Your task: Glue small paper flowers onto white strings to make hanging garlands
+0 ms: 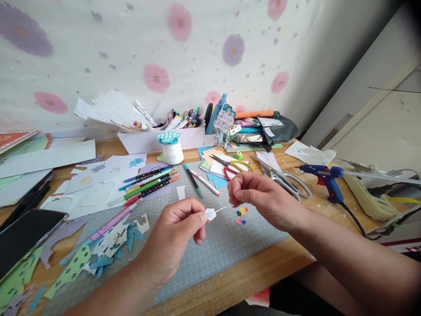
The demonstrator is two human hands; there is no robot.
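My left hand [177, 228] pinches a small white paper piece [211, 214] between thumb and forefinger, above the grey cutting mat [226, 241]. A thin white thread [221, 209] runs from that piece to my right hand [259, 195], whose fingers are pinched on its other end. Just below the thread, several tiny coloured paper flowers [242, 215] lie on the mat.
Coloured markers [151, 181], paper scraps [108, 245], a white thread spool [173, 151], pliers [232, 166], large scissors [283, 177] and a blue glue gun [324, 177] lie around. A dark phone [26, 235] sits at left. A pen box [158, 136] stands at the back.
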